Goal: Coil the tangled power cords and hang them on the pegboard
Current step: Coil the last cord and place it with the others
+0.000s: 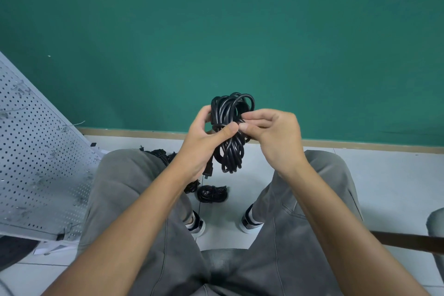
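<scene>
Pegboard (43,151) left (floor cords (212,193) below).

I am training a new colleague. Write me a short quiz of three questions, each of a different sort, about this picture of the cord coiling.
1. True or false: the coiled black cord lies on the floor untouched.
2. Multiple choice: where is the white pegboard? A) at the person's left, leaning B) flat on the lap C) at the person's right
3. Fill in: between the shoes, on the floor, lies another black ____.

Key
1. False: the left hand grips its middle, thumb across the strands, and the right hand pinches it at the wrap.
2. A
3. Cord bundle.
</scene>
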Demonstrator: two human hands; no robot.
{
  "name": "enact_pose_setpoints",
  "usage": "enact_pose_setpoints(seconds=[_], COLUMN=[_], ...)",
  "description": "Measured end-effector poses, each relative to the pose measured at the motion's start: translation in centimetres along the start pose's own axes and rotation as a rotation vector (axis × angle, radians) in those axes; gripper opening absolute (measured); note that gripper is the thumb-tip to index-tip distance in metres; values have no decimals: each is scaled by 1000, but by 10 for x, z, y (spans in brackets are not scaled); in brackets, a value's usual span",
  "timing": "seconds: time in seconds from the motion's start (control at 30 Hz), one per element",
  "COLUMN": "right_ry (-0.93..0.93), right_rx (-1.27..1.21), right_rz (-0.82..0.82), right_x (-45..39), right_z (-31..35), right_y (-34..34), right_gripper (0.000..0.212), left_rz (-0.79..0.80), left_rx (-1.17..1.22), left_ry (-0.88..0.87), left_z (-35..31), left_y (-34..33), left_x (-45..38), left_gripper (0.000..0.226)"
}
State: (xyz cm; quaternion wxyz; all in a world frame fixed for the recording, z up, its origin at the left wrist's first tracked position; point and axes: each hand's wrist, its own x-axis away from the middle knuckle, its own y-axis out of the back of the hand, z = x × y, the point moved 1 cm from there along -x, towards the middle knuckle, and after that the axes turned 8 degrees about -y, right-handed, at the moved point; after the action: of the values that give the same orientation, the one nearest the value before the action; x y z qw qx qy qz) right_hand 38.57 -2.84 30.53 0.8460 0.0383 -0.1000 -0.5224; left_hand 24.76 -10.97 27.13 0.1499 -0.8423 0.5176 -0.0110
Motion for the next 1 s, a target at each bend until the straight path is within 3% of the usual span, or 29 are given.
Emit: enact_pose_setpoints(seconds=[0.2,0.3,0.4,0.5,0.57,0.67,0.77,1.0], right_ry=[207,149,-113,-196,-221,-233,-246,-288], right_rx=[1,-9,-265,-419,-453,-461,-458,-469], right_rz=[-226,-182,105,216,245,281,273,231], right_x=[13,13,1,-13,-19,-28,-32,-30], right_z=[6,1,-4,1,4,4,4,-2], right_y=[-8,-14,-23,-19,-16,-11,-2,4], right_gripper=[4,33,73,64,71,77,66,41], left_rz=[-68,-88,-53,24,88,122,48,-28], left_rx=[63,-26,-191,-374,-316,-146,-134,-532], left_ry=[-3,-26,-49,-58,-10,0,-54,-200], left_z=[-12,-15,-11,-10,-13,-11,-11,-18], left_y=[-5,-6,-15,-23,-28,-26,-22,-18], left_x=[-6,-10,-13,-12,-12,-11,-14,-24], left_gripper=[52,50,48,44,26,46,30,32])
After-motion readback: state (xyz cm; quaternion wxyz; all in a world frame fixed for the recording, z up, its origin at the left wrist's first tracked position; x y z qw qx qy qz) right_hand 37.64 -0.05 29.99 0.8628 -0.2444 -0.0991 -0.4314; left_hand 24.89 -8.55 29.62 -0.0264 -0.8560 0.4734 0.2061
